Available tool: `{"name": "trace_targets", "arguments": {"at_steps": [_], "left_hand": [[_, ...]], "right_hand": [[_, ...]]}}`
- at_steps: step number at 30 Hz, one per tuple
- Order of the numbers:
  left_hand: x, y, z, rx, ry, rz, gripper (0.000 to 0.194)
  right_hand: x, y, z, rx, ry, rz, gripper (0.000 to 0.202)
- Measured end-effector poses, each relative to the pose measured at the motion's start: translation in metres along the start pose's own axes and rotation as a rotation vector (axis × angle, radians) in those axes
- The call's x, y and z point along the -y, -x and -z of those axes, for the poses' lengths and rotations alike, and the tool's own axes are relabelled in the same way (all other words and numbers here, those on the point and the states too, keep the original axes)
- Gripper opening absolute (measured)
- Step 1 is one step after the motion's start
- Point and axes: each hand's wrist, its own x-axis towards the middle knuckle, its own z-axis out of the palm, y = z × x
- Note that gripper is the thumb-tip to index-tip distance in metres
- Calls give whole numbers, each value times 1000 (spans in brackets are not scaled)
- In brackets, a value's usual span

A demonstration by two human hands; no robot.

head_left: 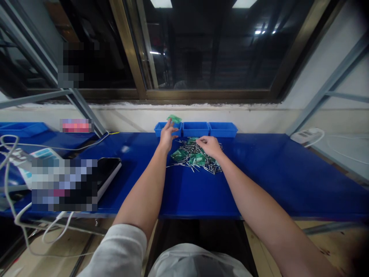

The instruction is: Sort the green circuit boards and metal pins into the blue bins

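Note:
A heap of thin metal pins [213,166] lies on the blue table, mixed with green pieces [198,158]. My left hand [167,135] is raised at the left blue bin, its fingers apart. A green piece [174,119] shows at its fingertips, above that bin's rim; whether the fingers grip it is unclear. My right hand [210,145] reaches over the back of the heap with thumb and fingers pinched together. What lies between those fingertips is too small to make out.
Three joined blue bins [196,130] stand against the wall behind the heap. To the left are a dark boxy device [111,169], white cables [8,188] and another blue tray [25,130]. A white power strip [302,135] sits far right.

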Motion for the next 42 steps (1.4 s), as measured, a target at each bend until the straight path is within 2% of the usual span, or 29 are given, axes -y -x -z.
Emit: {"name": "trace_targets", "arguments": {"at_steps": [2,4,7,10,14,18,21,26,30,34,37,42], "left_hand": [[0,2,-1,64,-31,49,72],[2,4,-2,76,-98,69,73],[7,5,0,63,-293,49,60],[11,4,4,67,-601,-10,42],[8,5,5,109,-932,-58,31],[-1,10,4,190,-1055,-61,29],[-5,14,2,315,-1083,-45,27],[-6,18,-2,476,-1021,-12,25],[-6,20,-4,505,-1025,-26,25],[-6,21,-4,520,-1029,-38,22],[-5,20,-5,495,-1011,-52,21],[-2,21,-7,417,-827,-55,19]], "right_hand": [[0,0,0,4,23,18,23],[-1,1,0,3,43,29,23],[-4,0,-1,-1,75,30,23],[-5,1,-1,13,137,65,22],[-3,2,5,134,230,204,31],[0,2,14,289,217,262,27],[0,2,18,379,212,248,29],[4,4,19,485,280,247,44],[6,2,17,520,372,239,51],[5,0,14,542,375,208,49],[6,1,13,491,307,198,45],[6,2,11,285,175,129,34]]}}
